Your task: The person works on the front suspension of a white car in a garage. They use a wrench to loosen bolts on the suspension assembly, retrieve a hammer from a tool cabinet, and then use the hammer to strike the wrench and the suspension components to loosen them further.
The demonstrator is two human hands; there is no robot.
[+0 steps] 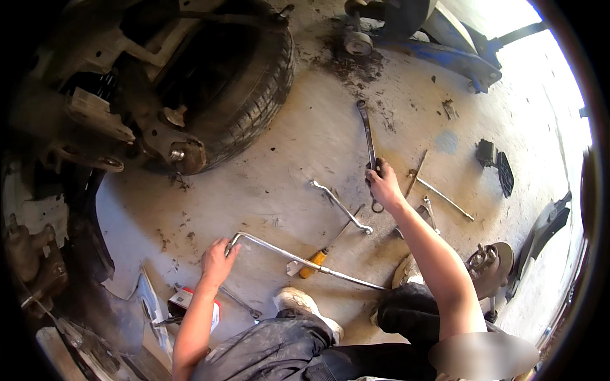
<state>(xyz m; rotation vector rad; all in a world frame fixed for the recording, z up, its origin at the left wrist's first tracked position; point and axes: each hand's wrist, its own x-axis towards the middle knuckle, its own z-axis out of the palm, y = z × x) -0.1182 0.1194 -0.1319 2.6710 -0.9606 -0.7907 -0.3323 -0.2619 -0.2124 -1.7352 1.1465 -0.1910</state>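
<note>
My left hand is closed on the bent end of a long silver bar, which slants down to the right toward my foot. My right hand grips a long dark double-ended ring wrench, pointing forward over the concrete floor. Between my hands lie an offset ring wrench and a yellow-handled screwdriver. Just right of the right hand are a cross-shaped wrench and a smaller wrench. Another wrench lies beside my left forearm, next to a red-and-white box.
A car tyre with exposed suspension is at upper left. A blue-framed jack stands at the top. A black plastic part lies to the right, near a metal hub. My shoe is below.
</note>
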